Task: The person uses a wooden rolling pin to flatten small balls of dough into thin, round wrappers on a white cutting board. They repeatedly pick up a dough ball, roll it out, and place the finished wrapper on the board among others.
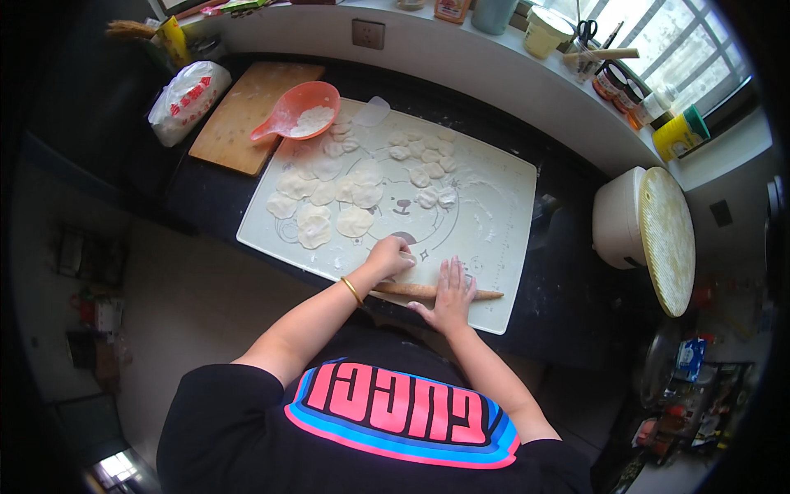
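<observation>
A tapered wooden rolling pin [416, 291] lies along the near edge of a pale printed pastry mat [506, 247]. On its right part rests my right hand [452, 295], flat with the fingers spread. My left hand [391, 257], with a gold-coloured bangle on the wrist, pinches the edge of a piece of dough [406, 264] beside the pin; the fingers partly hide it. Rolled dough rounds [355, 221] lie spread and overlapping on the mat's left half. Several small flattened dough pieces [419, 177] are grouped at the far middle, and more [336, 148] near the orange scoop.
An orange plastic scoop [321, 96] of flour overlaps the mat's far left corner and a wooden cutting board [237, 111]. A plastic bag [188, 102] stands further left. A translucent scraper [373, 112] lies at the far edge. Right stand a whitish container [617, 216] and a round ridged tray [669, 241].
</observation>
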Demonstrator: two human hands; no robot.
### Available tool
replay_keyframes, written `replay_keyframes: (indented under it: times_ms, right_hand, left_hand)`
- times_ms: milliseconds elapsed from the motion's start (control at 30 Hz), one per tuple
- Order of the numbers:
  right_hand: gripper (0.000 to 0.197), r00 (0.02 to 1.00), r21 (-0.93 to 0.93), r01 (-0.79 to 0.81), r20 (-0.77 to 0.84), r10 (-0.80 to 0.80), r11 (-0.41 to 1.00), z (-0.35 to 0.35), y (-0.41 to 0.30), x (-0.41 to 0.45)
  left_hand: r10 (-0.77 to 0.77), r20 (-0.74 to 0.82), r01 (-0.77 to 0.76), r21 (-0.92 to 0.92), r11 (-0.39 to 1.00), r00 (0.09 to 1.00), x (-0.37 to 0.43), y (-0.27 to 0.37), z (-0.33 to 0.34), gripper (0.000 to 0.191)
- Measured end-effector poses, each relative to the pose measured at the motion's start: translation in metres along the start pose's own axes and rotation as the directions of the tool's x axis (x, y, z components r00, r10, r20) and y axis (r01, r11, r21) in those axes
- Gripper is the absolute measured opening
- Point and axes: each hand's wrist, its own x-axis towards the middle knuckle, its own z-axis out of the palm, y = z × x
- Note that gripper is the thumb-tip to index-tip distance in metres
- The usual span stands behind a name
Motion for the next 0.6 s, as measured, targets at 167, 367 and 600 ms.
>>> replay_keyframes:
  times_ms: [167,367,600]
  right_hand:
    - [0.124,0.999,-0.028,-0.015,0.033,0.016,1.000,0.000,-0.002,0.006]
    - [0.129,0.998,-0.021,-0.044,0.053,0.045,0.999,-0.001,-0.001,0.020]
    - [0.128,0.992,-0.020,-0.024,0.122,0.026,1.000,-0.009,0.001,0.054]
  left_hand:
    - [0.034,-0.077,-0.063,-0.407,0.911,0.996,0.018,-0.024,0.034,0.022]
    - [0.119,-0.018,-0.120,-0.107,0.987,0.993,0.009,-0.011,0.027,0.026]
    - [0.178,0.012,-0.177,0.162,0.971,0.984,0.017,-0.002,0.030,0.021]
